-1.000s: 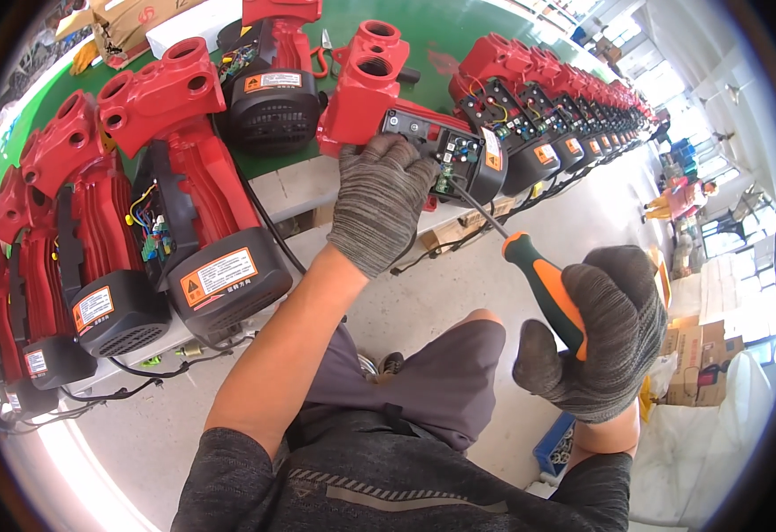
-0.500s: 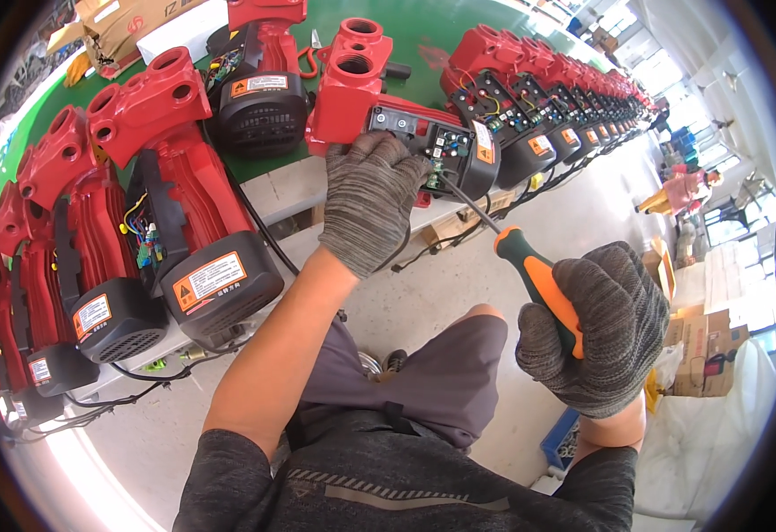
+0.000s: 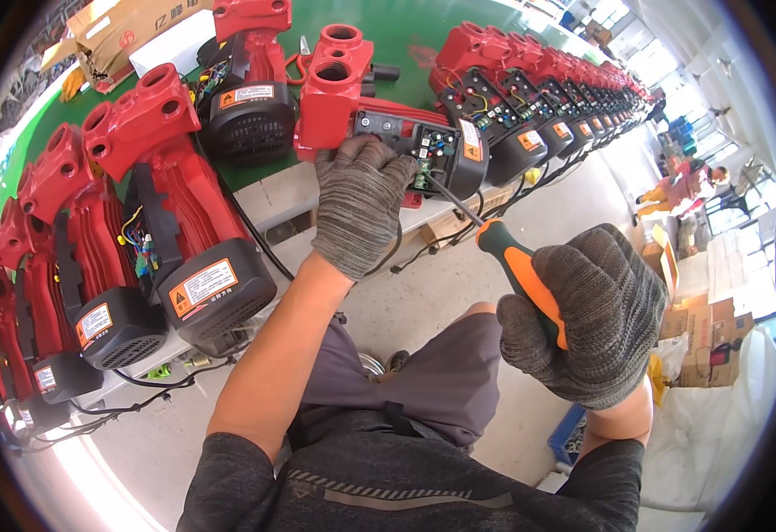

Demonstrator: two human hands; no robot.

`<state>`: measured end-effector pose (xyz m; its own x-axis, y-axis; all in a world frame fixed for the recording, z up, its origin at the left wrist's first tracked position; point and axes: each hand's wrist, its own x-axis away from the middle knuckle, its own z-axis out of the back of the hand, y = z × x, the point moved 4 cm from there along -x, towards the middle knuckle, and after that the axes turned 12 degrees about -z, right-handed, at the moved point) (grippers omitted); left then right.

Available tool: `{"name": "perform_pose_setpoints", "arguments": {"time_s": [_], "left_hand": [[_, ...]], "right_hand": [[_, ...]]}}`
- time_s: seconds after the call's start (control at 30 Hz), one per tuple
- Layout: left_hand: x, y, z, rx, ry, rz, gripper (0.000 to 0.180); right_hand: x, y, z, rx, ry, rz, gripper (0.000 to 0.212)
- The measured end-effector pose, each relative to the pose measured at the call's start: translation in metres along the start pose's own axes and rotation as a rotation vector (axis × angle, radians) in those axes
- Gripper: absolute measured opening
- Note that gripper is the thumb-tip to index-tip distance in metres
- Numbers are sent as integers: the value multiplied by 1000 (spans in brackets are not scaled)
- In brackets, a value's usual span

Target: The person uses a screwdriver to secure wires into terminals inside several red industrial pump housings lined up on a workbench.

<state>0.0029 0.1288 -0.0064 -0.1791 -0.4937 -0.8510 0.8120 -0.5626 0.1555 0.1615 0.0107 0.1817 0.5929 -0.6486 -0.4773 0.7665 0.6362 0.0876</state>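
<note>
My right hand (image 3: 590, 315), in a grey knitted glove, grips the green-and-orange handle of a screwdriver (image 3: 525, 271). The shaft slants up and left, its tip at a small green terminal block (image 3: 423, 180) in the open black control box (image 3: 395, 127) of a red motor unit (image 3: 328, 99). My left hand (image 3: 359, 208), gloved alike, lies against the box's near edge with fingers curled beside the terminals. What its fingertips pinch, if anything, is hidden under them. A black cover with an orange label closes the unit's right end.
Similar red units stand at left (image 3: 179, 182) and in a long row (image 3: 530, 66) at right, on a green-topped bench (image 3: 408, 46). Black cables (image 3: 153, 383) hang off its edge. A cardboard box (image 3: 122, 40) sits far left. Another person (image 3: 685, 191) is at far right.
The view has shifted slightly, moving the units a little left. My right hand has turned slightly around the handle; the screwdriver's tip stays at the terminal block, and my left hand keeps its place.
</note>
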Motion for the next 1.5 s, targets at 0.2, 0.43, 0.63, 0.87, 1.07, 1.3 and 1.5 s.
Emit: {"name": "perform_pose_setpoints", "arguments": {"time_s": [0.2, 0.43, 0.63, 0.87, 1.07, 1.3, 1.5], "left_hand": [[-3, 2, 1, -11, -3, 18, 20], [-7, 7, -3, -133, -23, 37, 16], [-4, 8, -4, -134, 32, 30, 16], [-3, 5, -2, -93, 48, 19, 17], [-4, 5, -4, -48, 79, 23, 16], [0, 2, -5, -17, 130, 37, 16], [1, 3, -2, 24, 139, 19, 20]], "right_hand": [[1, 2, -1, -3, 17, 4, 43], [2, 3, -1, -16, 41, -3, 46], [-1, 0, -2, -29, 17, -16, 45], [0, 1, -2, -29, -23, 13, 46], [1, 4, 3, -140, -6, 115, 50], [0, 2, 10, 55, -252, 4, 50], [-10, 0, 3, -7, 40, 103, 45]]}}
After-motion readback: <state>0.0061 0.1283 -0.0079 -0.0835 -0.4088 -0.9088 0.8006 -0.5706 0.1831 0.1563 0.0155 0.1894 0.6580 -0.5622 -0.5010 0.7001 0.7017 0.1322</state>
